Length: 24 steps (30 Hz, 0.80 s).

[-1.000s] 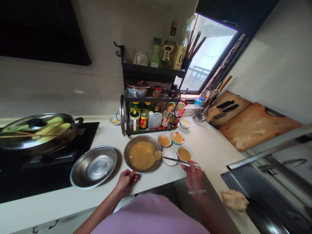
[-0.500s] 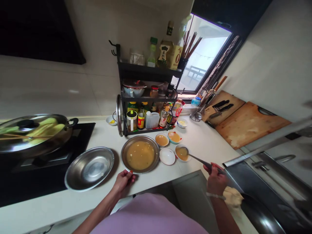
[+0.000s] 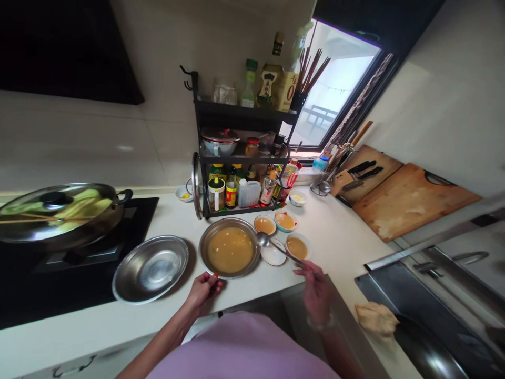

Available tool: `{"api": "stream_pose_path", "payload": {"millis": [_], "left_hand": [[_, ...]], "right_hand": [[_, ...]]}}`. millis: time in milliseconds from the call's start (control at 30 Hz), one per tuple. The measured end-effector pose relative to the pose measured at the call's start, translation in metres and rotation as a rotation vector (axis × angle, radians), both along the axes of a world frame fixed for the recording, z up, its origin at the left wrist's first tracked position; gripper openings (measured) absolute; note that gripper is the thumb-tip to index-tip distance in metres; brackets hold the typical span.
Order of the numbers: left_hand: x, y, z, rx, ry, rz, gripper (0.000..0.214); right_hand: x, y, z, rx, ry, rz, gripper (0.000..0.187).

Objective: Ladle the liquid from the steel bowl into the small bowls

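Observation:
My left hand (image 3: pixel 204 291) pinches the near rim of a metal basin (image 3: pixel 203 258) that holds brownish soup (image 3: pixel 231 250). In my right hand (image 3: pixel 316 292), slightly blurred, is the handle of a ladle (image 3: pixel 263 239); its bowl hangs over the basin's right rim and a white bowl (image 3: pixel 273 255) with no soup in it. Three small bowls with brownish soup stand around that one: a bowl (image 3: pixel 264 225) behind it, a teal-rimmed bowl (image 3: pixel 285 221) behind to the right, and a white-rimmed bowl (image 3: pixel 299 247) to the right.
An empty metal basin (image 3: pixel 152 271) sits to the left, beside a lidded pan (image 3: pixel 79 210) on the black hob. A black rack (image 3: pixel 246 160) with bottles stands behind. Cutting boards (image 3: pixel 410 202) lean at right; a sink (image 3: pixel 389 287) and a cloth (image 3: pixel 376 318) are near right.
The ladle has moved left from the right-hand soup bowl to the basin's right rim, my right hand going with it. My left hand stays on the basin's rim.

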<state>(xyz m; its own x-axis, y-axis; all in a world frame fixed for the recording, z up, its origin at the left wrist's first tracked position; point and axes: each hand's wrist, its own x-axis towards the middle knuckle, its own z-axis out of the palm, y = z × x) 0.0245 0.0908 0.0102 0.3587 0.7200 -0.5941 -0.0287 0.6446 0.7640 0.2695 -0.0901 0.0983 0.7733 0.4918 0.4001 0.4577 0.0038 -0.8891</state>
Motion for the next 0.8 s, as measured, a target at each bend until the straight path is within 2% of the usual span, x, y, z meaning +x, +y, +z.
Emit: {"api": "stream_pose_path", "payload": {"millis": [167, 300, 400, 533, 800], "left_hand": [[0.0, 0.0, -0.001, 0.02, 0.004, -0.002, 0.03], [0.0, 0.0, -0.001, 0.006, -0.005, 0.008, 0.031], [0.0, 0.0, 0.0, -0.001, -0.006, 0.003, 0.03], [0.0, 0.0, -0.001, 0.002, -0.014, 0.012, 0.026], [0.0, 0.001, 0.0, 0.001, -0.017, -0.003, 0.029]], "right_hand": [[-0.031, 0.034, -0.024, -0.022, 0.135, 0.198, 0.029], [-0.041, 0.049, -0.043, -0.062, 0.197, 0.257, 0.029], [-0.042, 0.055, -0.047, -0.025, 0.333, 0.172, 0.034], [-0.035, 0.061, -0.043, 0.086, 0.549, 0.039, 0.041], [-0.019, 0.056, -0.025, 0.203, 0.694, -0.055, 0.033]]}}
